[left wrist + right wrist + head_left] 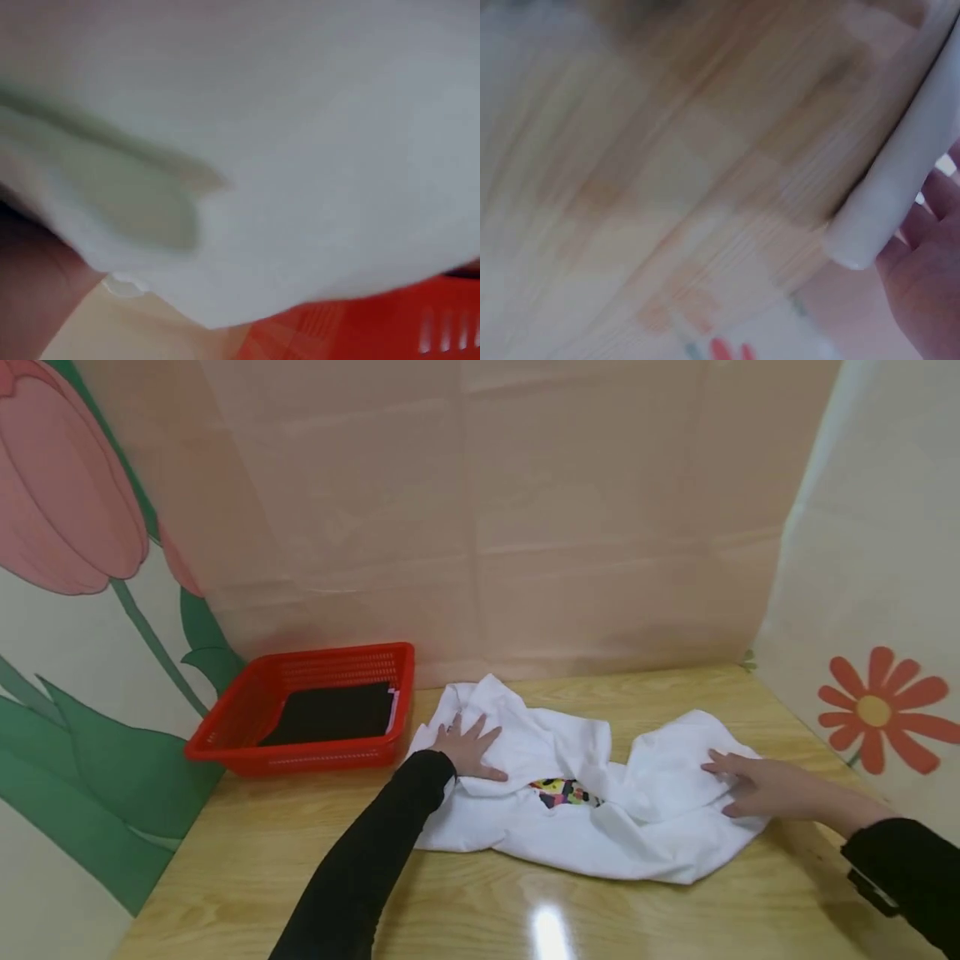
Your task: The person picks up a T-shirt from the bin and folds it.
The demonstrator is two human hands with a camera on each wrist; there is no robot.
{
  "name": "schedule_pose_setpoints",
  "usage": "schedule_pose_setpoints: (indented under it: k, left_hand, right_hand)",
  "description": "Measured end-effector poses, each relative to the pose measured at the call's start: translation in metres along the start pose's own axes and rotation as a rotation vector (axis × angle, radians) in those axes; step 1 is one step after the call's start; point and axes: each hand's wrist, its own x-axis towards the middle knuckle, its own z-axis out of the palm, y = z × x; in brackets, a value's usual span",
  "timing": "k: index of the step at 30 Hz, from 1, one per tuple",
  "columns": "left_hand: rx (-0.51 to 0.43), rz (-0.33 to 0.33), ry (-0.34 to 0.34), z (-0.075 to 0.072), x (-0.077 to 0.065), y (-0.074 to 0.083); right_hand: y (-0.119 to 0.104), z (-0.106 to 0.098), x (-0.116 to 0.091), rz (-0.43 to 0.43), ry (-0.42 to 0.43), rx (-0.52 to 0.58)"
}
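Note:
A crumpled white garment [517, 827], perhaps a shirt, lies bunched across the wooden table, a colourful print [561, 792] showing between its folds. On its left part my left hand [467, 753] rests with fingers spread. At the other end my right hand [768, 787] touches the fabric, fingers extended and thumb apart. White fabric [337, 165] fills most of the left wrist view and hides the left fingers there. In the right wrist view, the right hand [930, 281] is behind a rounded fold of the garment [881, 206].
A red plastic basket [322, 758] stands left of the garment, near the back wall. Inside it lies a folded black cloth [330, 714] with a paler edge at its right. Bare wood of the table [600, 918] shows in front. Papered walls [562, 527] close off the back and sides.

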Motion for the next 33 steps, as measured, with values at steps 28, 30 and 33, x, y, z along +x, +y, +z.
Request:
schedule_pose_setpoints:
  k: [28, 30, 33]
  left_hand:
    - [0.095, -0.106, 0.036, -0.002, -0.078, 0.132]
    - [0.114, -0.075, 0.028, -0.006, -0.075, 0.124]
    - [0.112, 0.002, 0.01, -0.011, -0.069, 0.107]
  right_hand:
    - [-0.13, -0.01, 0.098, -0.469, -0.118, -0.554]
    - [-0.129, -0.009, 0.103, -0.462, -0.099, -0.515]
    - [-0.129, -0.006, 0.108, -0.472, -0.051, -0.464]
